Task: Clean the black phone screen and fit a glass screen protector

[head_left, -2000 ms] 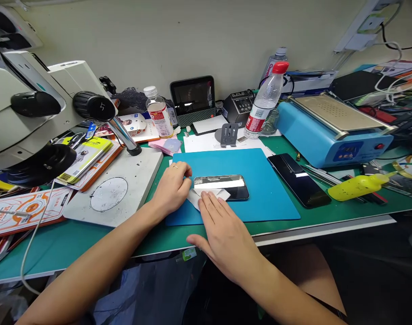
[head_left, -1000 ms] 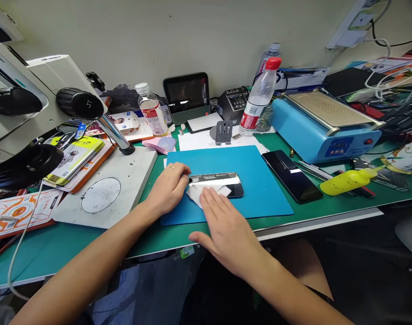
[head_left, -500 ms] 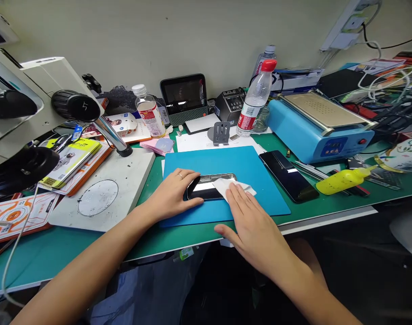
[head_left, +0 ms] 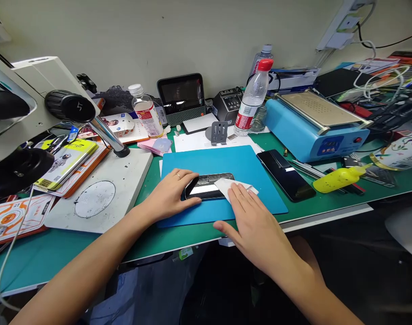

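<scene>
A black phone (head_left: 209, 192) lies lengthwise on the blue mat (head_left: 253, 167), light reflecting off its surface. My left hand (head_left: 173, 194) grips its left end, thumb along the near edge and fingers over the far edge. Under the fingertips of my right hand (head_left: 248, 216) is a folded white cloth (head_left: 226, 183), pressed down over the phone's right end, which it hides. The right thumb is spread away from the fingers. To the right of the mat lies a larger dark phone (head_left: 287, 176).
A microscope base (head_left: 127, 198) stands at left beside stacked boxes (head_left: 68, 164). Behind the mat are a phone stand (head_left: 219, 133), a red-capped bottle (head_left: 253, 101) and a white-capped bottle (head_left: 148, 117). At right sit a blue heating plate (head_left: 293, 128) and a yellow squeeze bottle (head_left: 337, 179).
My right hand and the cloth have shifted slightly right relative to the phone, baring a bit more of it. My left hand keeps its hold. The whole view has moved a little.
</scene>
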The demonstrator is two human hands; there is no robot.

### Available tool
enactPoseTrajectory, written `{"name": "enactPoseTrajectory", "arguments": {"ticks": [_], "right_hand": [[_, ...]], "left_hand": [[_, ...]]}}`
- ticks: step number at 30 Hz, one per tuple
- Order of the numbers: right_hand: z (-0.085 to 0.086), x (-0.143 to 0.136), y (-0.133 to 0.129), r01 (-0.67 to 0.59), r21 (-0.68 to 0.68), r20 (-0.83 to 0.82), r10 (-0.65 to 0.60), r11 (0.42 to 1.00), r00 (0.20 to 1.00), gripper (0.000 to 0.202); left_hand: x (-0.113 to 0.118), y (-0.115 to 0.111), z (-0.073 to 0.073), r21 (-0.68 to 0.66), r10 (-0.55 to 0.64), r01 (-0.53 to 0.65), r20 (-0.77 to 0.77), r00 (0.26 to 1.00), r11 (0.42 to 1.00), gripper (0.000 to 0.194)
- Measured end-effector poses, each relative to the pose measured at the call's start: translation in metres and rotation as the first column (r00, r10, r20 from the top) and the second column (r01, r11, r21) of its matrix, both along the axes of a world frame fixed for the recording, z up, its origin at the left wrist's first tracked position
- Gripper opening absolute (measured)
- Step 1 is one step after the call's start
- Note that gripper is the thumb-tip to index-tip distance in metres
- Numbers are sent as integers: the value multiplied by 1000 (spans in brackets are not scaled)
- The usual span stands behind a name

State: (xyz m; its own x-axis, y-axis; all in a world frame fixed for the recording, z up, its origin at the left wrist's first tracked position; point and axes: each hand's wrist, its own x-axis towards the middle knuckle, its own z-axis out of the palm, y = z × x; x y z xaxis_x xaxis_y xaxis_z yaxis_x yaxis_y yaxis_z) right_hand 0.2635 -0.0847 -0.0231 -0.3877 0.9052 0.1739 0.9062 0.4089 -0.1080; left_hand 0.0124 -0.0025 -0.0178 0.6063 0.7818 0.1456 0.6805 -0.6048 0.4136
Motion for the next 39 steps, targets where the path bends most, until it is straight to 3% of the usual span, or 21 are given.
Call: {"name": "enactPoseTrajectory", "arguments": {"ticks": [3,10,18,25,33,39], "right_hand": [[0,6,-5,-17,20,15,17,1000,1000,95],[12,-2,28,14,13,47,-14,1000,999,92],[13,-3,5,57,63,77,-62,996,995,92],[17,-6,35,52,44,87,-56,998,995,90],[12,4,2,0,170,46,-8,985,999,95],[14,0,29,11,90,35,-14,996,999,90]], "left_hand": [[0,0,0,4,2,-2,2,1000,1000,60],[-1,0,-2,17,-12,12,9,1000,1000,58],[-1,0,0,1,-6,6,-20,1000,1000,62],[-2,2,-3,11,-15,15,-11,1000,1000,64],[-1,1,0,-13,1,-1,-36,999,1000,65],[-1,2,-2,10,-8,8,-15,1000,1000,64]]}}
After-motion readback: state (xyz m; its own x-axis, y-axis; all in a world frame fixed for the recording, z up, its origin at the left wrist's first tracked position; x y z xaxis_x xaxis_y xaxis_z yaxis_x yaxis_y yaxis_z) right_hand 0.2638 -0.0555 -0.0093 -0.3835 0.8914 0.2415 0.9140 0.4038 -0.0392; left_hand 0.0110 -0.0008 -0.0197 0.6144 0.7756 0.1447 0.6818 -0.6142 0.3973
